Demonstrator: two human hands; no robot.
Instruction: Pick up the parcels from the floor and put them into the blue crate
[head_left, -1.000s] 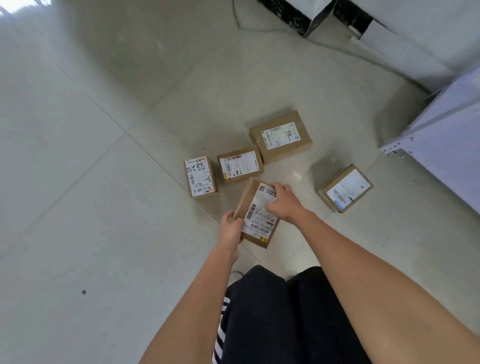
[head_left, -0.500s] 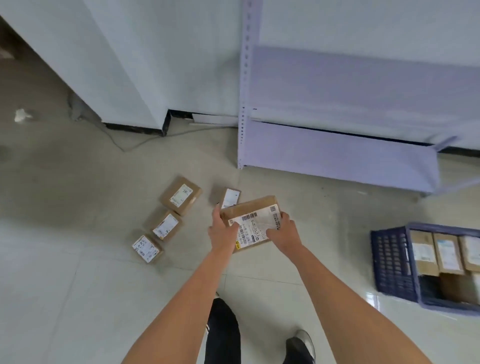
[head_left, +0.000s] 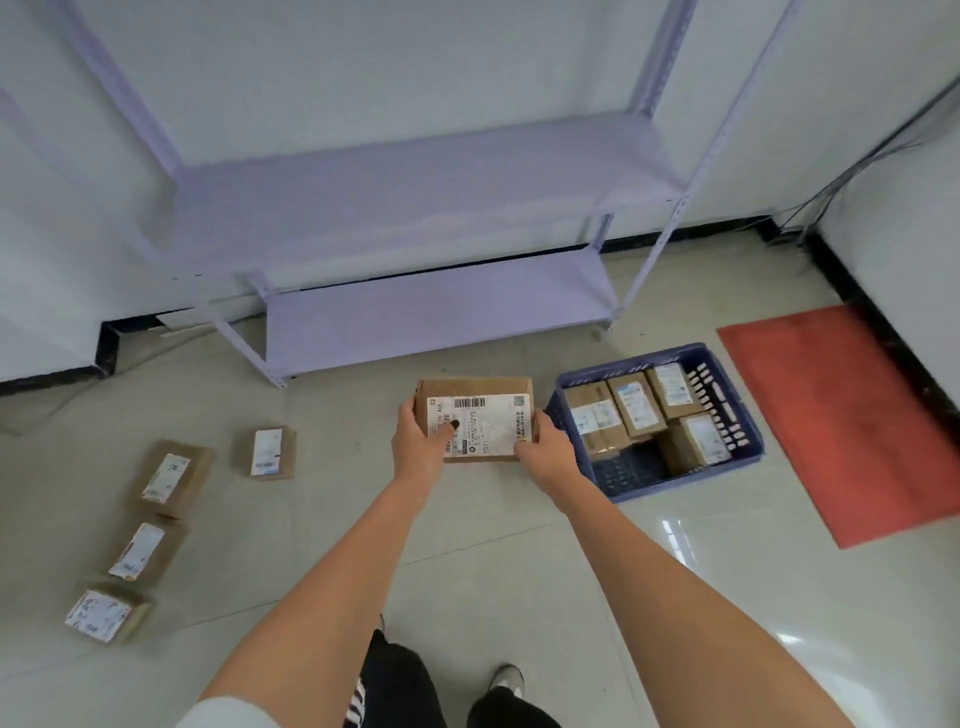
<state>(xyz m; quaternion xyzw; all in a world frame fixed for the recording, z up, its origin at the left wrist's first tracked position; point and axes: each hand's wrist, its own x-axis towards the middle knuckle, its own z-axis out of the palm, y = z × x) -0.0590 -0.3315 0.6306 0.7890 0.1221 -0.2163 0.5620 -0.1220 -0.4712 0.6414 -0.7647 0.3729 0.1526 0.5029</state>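
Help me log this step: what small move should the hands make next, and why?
Probably carry the parcel rightward and lower it into the crate. Left hand and right hand grip its ends, holding it just left of the crate, whose near-left corner looks free beside the boxes already inside.

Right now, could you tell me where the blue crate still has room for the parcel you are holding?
The blue crate shows bare mesh floor at its near-left corner, bordered by the near wall and the parcels in the crate. The far half is crowded. The held parcel, gripped by left hand and right hand, looks bigger than that patch.
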